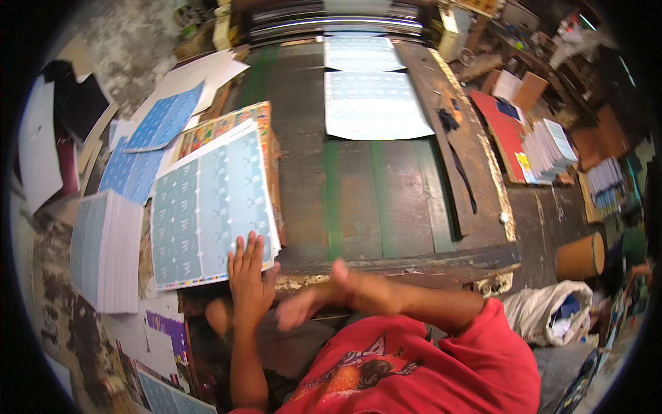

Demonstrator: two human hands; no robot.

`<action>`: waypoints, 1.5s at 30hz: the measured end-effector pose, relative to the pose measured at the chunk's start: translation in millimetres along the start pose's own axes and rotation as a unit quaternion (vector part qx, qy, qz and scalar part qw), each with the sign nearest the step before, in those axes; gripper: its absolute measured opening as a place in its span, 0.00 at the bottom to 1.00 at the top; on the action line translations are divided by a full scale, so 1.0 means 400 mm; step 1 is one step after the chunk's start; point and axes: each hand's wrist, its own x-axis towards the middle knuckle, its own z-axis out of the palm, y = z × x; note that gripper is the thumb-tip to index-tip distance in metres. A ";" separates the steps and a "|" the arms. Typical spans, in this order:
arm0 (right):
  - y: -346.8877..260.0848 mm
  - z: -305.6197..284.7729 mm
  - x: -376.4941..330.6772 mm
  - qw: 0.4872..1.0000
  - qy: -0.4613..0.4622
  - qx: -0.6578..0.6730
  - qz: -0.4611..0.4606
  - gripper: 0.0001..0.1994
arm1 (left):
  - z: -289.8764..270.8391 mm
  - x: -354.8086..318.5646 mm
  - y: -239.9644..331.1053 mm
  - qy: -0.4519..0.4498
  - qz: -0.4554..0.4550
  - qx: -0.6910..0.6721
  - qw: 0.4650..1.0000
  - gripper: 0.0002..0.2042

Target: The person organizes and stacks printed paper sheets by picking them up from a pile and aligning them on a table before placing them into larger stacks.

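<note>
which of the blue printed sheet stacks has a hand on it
The tilted stack of blue printed sheets left of the table; the left hand presses its near corner. The other stacks lie untouched.

Blue printed sheet stack (207,207), flat, tilted, at the table's left edge.

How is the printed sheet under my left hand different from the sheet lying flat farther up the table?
The near sheet sits atop a stack at the table's left edge, angled; the far sheet lies alone on the dark table, roughly square to it. The near sheet is a darker blue-grey; the far one looks pale. The left hand rests on the near sheet; nothing touches the far one. Both carry a grid of repeated small prints.
</note>
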 end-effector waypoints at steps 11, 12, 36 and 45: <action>0.121 -0.298 -0.055 0.942 0.333 -0.049 0.004 0.22 | -0.004 -0.001 0.094 0.009 0.180 -0.068 0.981 0.19; 0.129 -0.312 -0.056 0.936 0.349 -0.043 0.017 0.19 | -0.011 0.010 0.107 -0.001 0.184 0.004 0.983 0.22; 0.090 -0.783 -0.028 0.814 0.511 0.210 -0.177 0.28 | 0.046 0.039 0.000 0.127 -0.075 -0.108 0.983 0.14; 0.034 -0.825 0.022 0.753 0.564 0.226 -0.251 0.31 | 0.016 0.062 0.000 0.237 -0.231 -0.515 0.791 0.15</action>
